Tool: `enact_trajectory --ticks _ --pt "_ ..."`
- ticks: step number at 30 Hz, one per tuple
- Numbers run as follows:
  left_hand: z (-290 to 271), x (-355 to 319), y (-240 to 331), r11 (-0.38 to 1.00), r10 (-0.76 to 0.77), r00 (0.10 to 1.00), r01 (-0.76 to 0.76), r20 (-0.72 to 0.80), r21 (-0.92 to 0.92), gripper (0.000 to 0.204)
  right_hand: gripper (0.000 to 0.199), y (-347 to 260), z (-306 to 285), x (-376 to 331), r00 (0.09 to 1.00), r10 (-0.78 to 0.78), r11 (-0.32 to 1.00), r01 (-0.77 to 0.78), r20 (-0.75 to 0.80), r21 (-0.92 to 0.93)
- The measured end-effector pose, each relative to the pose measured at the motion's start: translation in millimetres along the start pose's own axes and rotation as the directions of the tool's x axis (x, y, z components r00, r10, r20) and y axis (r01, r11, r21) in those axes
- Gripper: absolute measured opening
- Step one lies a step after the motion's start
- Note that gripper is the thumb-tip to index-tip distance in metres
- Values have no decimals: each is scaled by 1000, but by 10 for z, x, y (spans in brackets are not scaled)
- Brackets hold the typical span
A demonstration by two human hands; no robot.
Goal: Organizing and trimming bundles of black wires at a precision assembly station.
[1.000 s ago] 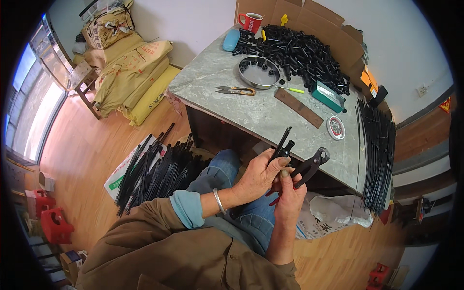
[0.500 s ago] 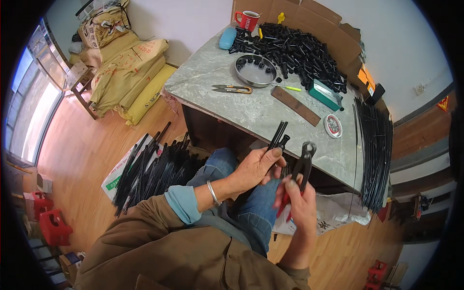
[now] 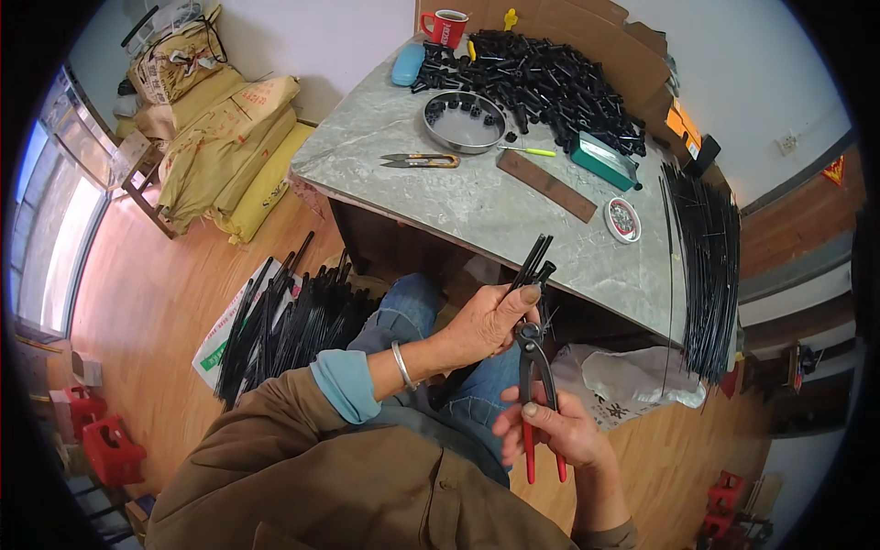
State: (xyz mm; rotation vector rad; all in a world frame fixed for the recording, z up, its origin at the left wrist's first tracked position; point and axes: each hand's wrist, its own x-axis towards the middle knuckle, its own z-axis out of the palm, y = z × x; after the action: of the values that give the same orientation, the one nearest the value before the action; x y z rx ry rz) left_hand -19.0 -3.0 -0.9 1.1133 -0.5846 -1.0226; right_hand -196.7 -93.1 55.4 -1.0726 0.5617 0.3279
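Observation:
My left hand (image 3: 490,323) is closed round several thin black rods (image 3: 532,261) that stick up past my thumb. A short black tubular piece (image 3: 547,272) with a flared end shows beside them. My right hand (image 3: 566,426) grips a pair of end-cutting pincers (image 3: 548,374) with red handles, its fingers partly round them. The pincers' jaws point up and meet the underside of the left hand's grip. What lies between the jaws is too small to tell. Denim-covered knees are below both hands.
A grey marble-look table (image 3: 367,137) holds a heap of black tubular pieces (image 3: 550,82), a steel bowl (image 3: 465,147), thread snips (image 3: 420,161), a brown flat bar (image 3: 547,186), a green box (image 3: 605,165) and a small dish (image 3: 622,220). Bundled black rods (image 3: 704,275) stand right; more rods (image 3: 302,321) lie left.
My right hand has moved down, and the pincers have swung left so their jaws are at the left hand. The handles are spread slightly. My left hand keeps its hold.

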Motion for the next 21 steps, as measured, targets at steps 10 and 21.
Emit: enact_trajectory --ticks 10,21 --pt "34 -39 -7 999 29 999 -29 27 -23 61 25 -201 -18 -119 983 160 967 -175 93 183" --pt "-95 31 -58 994 2 1000 -1 15 -113 64 29 -432 12 -36 994 94 920 -107 -54 -378"
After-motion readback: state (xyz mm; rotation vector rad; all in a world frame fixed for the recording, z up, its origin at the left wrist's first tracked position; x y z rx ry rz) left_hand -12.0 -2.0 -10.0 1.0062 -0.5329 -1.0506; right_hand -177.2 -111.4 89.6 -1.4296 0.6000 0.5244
